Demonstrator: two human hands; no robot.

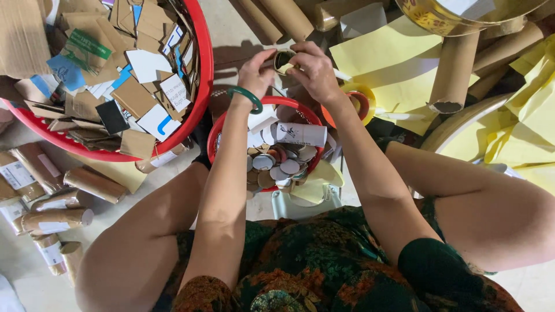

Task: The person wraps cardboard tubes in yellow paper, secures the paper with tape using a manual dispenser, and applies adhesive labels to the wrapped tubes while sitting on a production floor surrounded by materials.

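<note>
Far left, floor: we see a heap of brown cardboard tubes (pixel 43 199), several wrapped with white rectangular labels, lying on their sides.
Upper left: a large red basin (pixel 199 86) holds torn cardboard scraps, brown, white, blue and black; one green label piece (pixel 87 49) lies near its top.
Left hand (pixel 256 72): we find it raised above the small basket, fingers curled and pinching the left side of a short tube piece; a green bangle (pixel 245 97) circles the wrist.
Short tube piece (pixel 283 59): small, round, dark inside, held between both hands above the small basket, near the top middle of the view.
Small red basket (pixel 218 130): it sits just below the hands, filled with round cardboard discs (pixel 277 164) in white, grey and brown, and one white tube with dark marks (pixel 300 134) lying across them.
Right hand (pixel 315 69): fingers bent and pressed on the right side and top of the same piece.
Right of the hands: a yellow tape roll with a red core (pixel 361 101) lies beside the wrist.
Far right: yellow paper sheets (pixel 393 58) spread under long brown tubes (pixel 454 72).
</note>
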